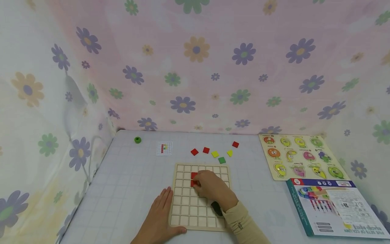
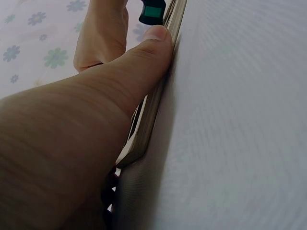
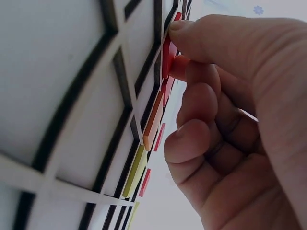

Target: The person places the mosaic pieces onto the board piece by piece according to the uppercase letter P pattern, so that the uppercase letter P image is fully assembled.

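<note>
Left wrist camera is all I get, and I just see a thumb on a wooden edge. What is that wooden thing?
Observer: A wooden grid board of little squares; the left hand rests flat against its left edge.
Operator: What's the other hand doing?
Observer: The right hand pinches a red tile at a square near the board's top.
Operator: Are there more tiles?
Observer: Yes, loose tiles in red, yellow and green lie on the table beyond the board.
Operator: Anything else?
Observer: A fruit puzzle lies to the right.

Loose tiles [image 1: 215, 154] crowd board's [image 1: 182, 217] far edge (passable).
</note>
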Demonstrator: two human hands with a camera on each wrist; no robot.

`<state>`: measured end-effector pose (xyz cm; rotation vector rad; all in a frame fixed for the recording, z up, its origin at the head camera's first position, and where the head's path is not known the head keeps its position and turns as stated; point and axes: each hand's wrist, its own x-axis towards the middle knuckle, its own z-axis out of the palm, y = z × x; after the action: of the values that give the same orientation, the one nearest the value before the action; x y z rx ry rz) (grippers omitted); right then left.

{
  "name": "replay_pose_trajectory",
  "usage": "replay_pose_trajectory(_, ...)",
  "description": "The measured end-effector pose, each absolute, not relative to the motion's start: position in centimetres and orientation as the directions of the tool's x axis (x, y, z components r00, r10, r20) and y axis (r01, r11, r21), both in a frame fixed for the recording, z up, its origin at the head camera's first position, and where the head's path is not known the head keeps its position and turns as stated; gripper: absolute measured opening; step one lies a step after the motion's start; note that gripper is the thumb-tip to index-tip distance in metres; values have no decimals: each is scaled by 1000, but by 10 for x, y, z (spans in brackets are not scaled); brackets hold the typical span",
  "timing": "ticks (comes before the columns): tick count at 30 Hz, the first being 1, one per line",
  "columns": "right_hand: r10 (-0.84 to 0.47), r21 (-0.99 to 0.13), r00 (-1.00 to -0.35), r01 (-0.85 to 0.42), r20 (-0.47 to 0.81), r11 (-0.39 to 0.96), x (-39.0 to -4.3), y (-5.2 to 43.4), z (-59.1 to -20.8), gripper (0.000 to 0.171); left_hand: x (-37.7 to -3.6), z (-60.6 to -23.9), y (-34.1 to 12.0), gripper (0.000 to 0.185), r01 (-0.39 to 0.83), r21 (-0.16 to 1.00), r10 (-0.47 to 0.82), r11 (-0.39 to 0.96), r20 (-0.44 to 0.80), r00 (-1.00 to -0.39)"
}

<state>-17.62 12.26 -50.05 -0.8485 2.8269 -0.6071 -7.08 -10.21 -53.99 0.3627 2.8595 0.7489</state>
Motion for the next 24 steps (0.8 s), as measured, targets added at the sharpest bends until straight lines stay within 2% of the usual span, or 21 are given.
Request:
replay_pose_trajectory(8, -569, -386, -822, -535, 34, 751, -178, 119, -501, 9, -71, -541, -102, 136, 198, 488, 273, 850, -87, -958)
replay_pose_trajectory(24, -560, -417, -828, -518, 26, 747, -177, 118, -503, 9, -71, -539, -102, 135, 197, 490, 276, 849, -94, -957)
